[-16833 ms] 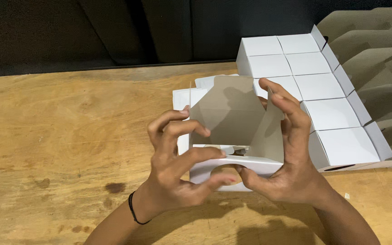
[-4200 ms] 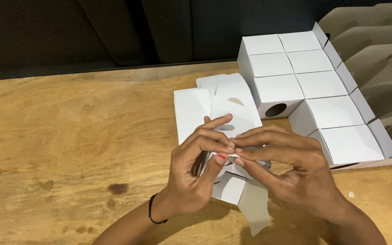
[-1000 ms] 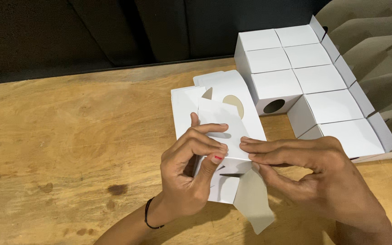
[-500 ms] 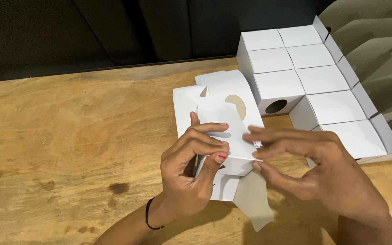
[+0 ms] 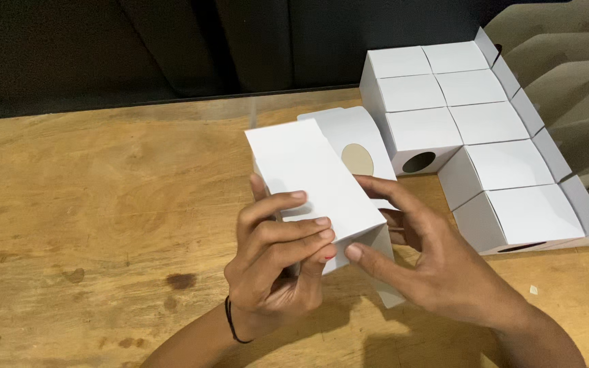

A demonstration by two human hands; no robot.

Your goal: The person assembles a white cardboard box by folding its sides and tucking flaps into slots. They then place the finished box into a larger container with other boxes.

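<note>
A white cardboard box, long and partly folded, is held above the wooden table. My left hand grips its near end, fingers wrapped over the top face. My right hand touches the same end from the right, thumb against the corner and fingers spread beside a loose flap that hangs below. Behind the box lies a flat white box blank with an oval cut-out.
Several folded white boxes stand in rows at the back right, one with a round hole in its side. Grey cardboard dividers lean at the far right. A dark wall runs behind the table.
The box has been turned so its long white face points up and away. My right hand has slid off the top and now touches the near corner.
</note>
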